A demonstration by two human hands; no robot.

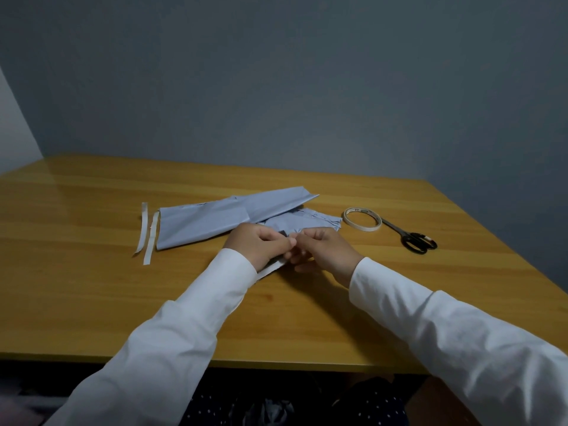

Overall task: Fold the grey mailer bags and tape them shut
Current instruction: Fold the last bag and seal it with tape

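Folded grey mailer bags [215, 219] lie in a loose pile at the middle of the wooden table [92, 287]. A smaller grey bag [304, 221] sits at the pile's right end, partly hidden behind my hands. My left hand [256, 244] and my right hand [325, 250] meet fingertip to fingertip just in front of that pile. Both pinch a pale strip [270, 269] that trails out under my left wrist. A roll of tape [362, 219] lies to the right of the bags.
Black-handled scissors [412, 238] lie just right of the tape roll. Two loose pale strips [147, 232] rest on the table left of the bags. A grey wall stands behind the table's far edge.
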